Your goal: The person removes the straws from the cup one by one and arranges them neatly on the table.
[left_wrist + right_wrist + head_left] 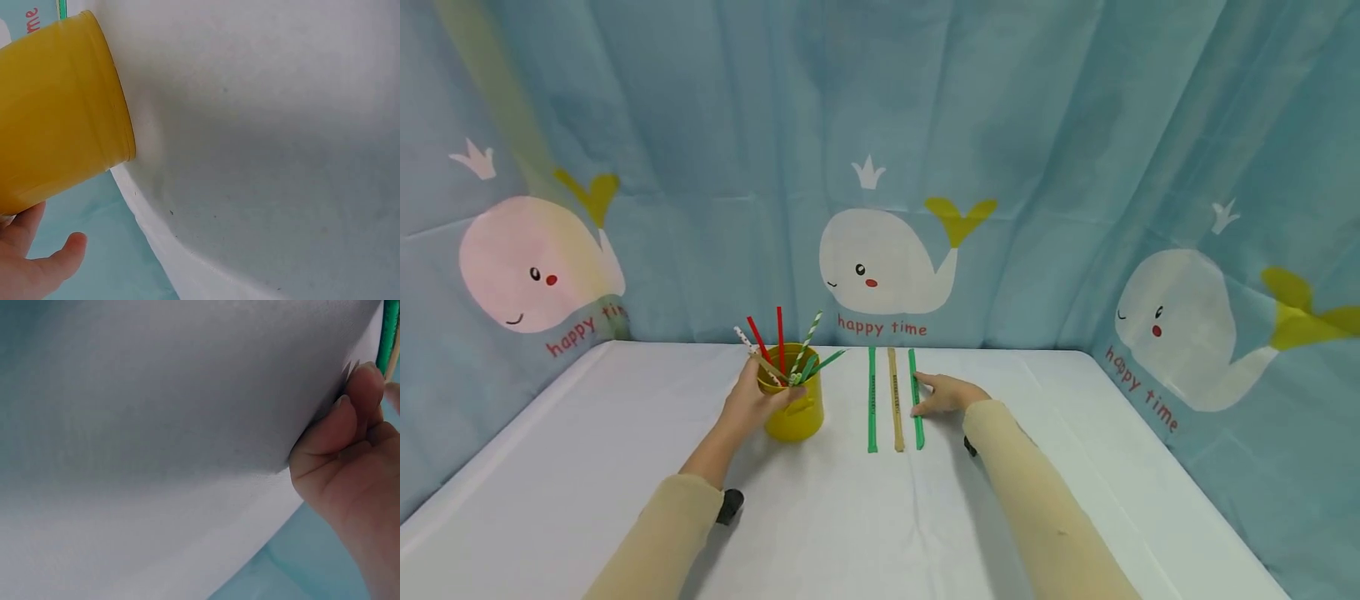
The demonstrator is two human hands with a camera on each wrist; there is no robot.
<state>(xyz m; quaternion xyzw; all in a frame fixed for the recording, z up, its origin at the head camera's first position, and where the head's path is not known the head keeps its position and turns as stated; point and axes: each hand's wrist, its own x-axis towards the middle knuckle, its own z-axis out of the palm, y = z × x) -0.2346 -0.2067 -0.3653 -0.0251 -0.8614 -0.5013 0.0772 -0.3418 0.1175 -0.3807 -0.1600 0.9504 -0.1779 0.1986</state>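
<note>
On the left, a yellow bucket stands upright with several thin sticks in it: red ones, a green-striped straw, a spotted white straw, green and tan ones. My left hand grips the bucket near its rim, thumb across the front. The left wrist view shows its yellow wall above the fingers. My right hand is at the rightmost green strip, thumb and forefinger spread apart along its edge. In the right wrist view, the other fingers curl against the tablecloth.
Left of that strip lie a tan strip and another green strip, roughly parallel, with small dark print. A white cloth covers the table. Blue curtains with whale prints hang along the back and both sides.
</note>
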